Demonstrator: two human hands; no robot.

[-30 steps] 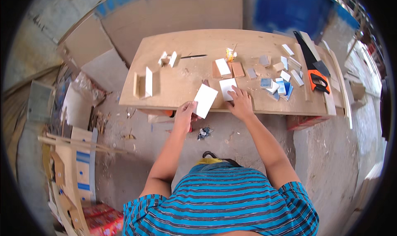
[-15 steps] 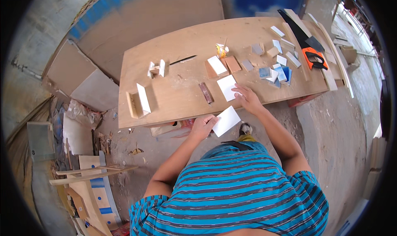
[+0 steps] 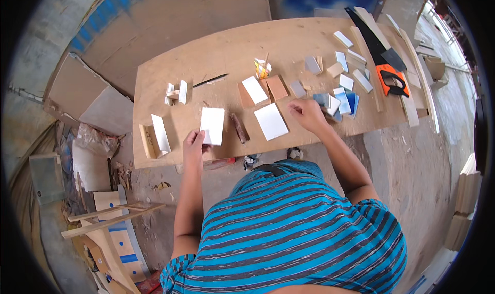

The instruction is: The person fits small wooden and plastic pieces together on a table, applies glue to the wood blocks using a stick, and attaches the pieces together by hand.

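My left hand [image 3: 194, 143] grips a white rectangular panel [image 3: 212, 125] by its lower left edge, above the table's near side. My right hand [image 3: 308, 113] is over the table with its fingers curled together; whether anything is in them is hidden. Beside it, to the left, a second white panel [image 3: 270, 122] lies flat. Between the two panels rests a reddish-brown narrow block [image 3: 238, 128]. Just right of my right hand sit several small blue and white pieces [image 3: 341, 100].
On the wooden table [image 3: 170, 77] are a white L-shaped piece [image 3: 160, 132], a small white H-shaped assembly [image 3: 176, 92], a dark thin tool [image 3: 210, 80], a cup with a stick [image 3: 262, 68], brown tiles [image 3: 277, 87] and an orange-handled saw [image 3: 391, 80]. Wood strips lie at right.
My left hand has carried its white panel up and left over the table. My right hand has come off the flat white panel, and its fingers have curled. The view has shifted slightly.
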